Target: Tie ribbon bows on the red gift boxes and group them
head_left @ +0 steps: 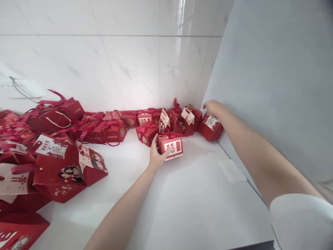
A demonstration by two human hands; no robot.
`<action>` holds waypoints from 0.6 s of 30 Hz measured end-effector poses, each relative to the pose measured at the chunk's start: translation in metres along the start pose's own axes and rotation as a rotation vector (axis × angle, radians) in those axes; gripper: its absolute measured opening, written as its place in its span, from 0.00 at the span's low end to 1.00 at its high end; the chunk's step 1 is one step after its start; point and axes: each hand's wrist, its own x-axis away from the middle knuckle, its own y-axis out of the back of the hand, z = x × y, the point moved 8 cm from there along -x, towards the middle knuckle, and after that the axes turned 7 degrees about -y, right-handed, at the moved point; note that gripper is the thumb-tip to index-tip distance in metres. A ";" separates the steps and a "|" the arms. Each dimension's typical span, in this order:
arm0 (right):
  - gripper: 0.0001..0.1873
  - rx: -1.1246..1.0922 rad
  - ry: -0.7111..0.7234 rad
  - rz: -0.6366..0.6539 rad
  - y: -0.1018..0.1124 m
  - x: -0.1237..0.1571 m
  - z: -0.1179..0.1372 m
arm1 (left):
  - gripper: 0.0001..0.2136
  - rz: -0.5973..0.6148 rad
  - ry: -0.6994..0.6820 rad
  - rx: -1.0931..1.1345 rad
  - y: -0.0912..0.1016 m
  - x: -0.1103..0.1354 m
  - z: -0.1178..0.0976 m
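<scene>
My left hand (156, 155) grips a small red gift box (171, 146) with a white label and a red ribbon bow, standing on the white counter (197, 194). My right hand (212, 106) reaches to the far right corner and rests on top of another red box (211, 126) with a white label, leaning against the grey side wall; its fingers curl over the box's top. Between the two hands stand more small red boxes with tags (186, 121).
A row of red ribbon-tied boxes (114, 128) lines the tiled back wall (130, 62). Larger red gift bags (65, 170) pile up at the left. A grey panel (273, 86) bounds the right side. A white slip (232, 170) lies on the counter.
</scene>
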 end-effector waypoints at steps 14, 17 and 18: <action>0.32 0.533 0.162 0.546 -0.149 0.093 0.097 | 0.46 0.320 -0.245 -0.129 -0.028 0.018 -0.032; 0.34 0.733 0.003 0.580 -0.168 0.095 0.083 | 0.48 0.383 -0.319 -0.250 -0.032 0.024 -0.043; 0.34 0.768 -0.030 0.570 -0.169 0.093 0.079 | 0.49 0.393 -0.340 -0.272 -0.033 0.025 -0.045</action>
